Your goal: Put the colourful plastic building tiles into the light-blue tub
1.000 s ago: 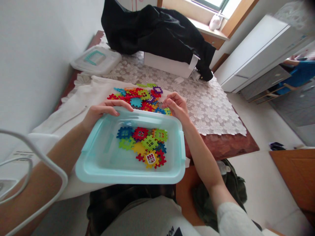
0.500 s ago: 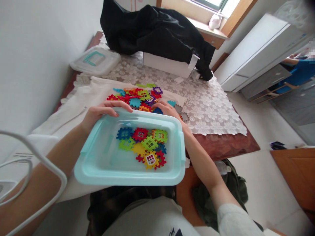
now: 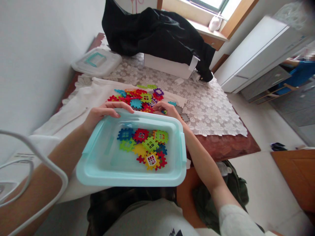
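Note:
A light-blue plastic tray (image 3: 130,181) sits on my lap, with several colourful plastic waffle blocks (image 3: 145,147) lying in it. My left hand (image 3: 108,110) grips its far rim. Just beyond that rim, a loose pile of similar blocks (image 3: 136,98) lies on a white cloth. My right hand (image 3: 167,109) is curled at the pile's near right edge, its fingertips closed on a small blue-green block (image 3: 164,112) that is mostly hidden.
A clear plastic lid (image 3: 97,61) with a turquoise handle lies at the table's far left. Behind the pile stand a white box (image 3: 167,65) and a black cloth (image 3: 157,32) on a lace tablecloth (image 3: 209,111). A white cable (image 3: 31,154) crosses my left arm.
My right hand has moved left from the pile's right side to its near edge. The blue block beside its fingers no longer shows. My left hand and the tray have barely moved.

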{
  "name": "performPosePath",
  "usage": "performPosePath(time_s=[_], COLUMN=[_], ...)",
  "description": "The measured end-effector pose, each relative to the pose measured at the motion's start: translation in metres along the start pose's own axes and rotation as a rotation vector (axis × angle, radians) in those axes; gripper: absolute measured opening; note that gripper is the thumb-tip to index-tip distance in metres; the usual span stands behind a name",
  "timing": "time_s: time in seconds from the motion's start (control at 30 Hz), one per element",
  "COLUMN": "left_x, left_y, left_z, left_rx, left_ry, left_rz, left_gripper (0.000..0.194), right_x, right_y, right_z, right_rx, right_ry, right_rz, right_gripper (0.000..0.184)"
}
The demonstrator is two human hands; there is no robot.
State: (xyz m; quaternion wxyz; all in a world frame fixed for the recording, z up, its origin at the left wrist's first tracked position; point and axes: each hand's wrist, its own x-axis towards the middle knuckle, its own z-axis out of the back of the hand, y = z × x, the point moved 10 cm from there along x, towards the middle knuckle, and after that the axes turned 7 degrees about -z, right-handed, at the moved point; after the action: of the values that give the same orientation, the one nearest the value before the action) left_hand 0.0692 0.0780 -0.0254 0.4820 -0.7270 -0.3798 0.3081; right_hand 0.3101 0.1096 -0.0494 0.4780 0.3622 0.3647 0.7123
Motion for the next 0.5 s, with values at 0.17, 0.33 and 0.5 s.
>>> performPosePath(time_s=[0.17, 0.33, 0.5], left_x=[-0.002, -0.007, -0.006], left_y=[-0.001, -0.003, -0.002], left_z=[-0.003, -0.006, -0.008], left_rx=[0.000, -0.010, -0.012], left_ry=[-0.006, -0.045, -0.026], left_rz=[0.003, 0.036, 0.050], left_gripper=[0.030, 0.031, 0.029], right_x=[0.002, 0.003, -0.006], right_y=[-0.011, -0.029, -0.013], right_z=[0.020, 0.036, 0.047], right_rx=[0.164, 0.460, 0.691], right_ry=[-0.123, -0.228, -0.270], right_rz=[-0.089, -0.195, -0.132], right_gripper=[0.029, 0.033, 0.041])
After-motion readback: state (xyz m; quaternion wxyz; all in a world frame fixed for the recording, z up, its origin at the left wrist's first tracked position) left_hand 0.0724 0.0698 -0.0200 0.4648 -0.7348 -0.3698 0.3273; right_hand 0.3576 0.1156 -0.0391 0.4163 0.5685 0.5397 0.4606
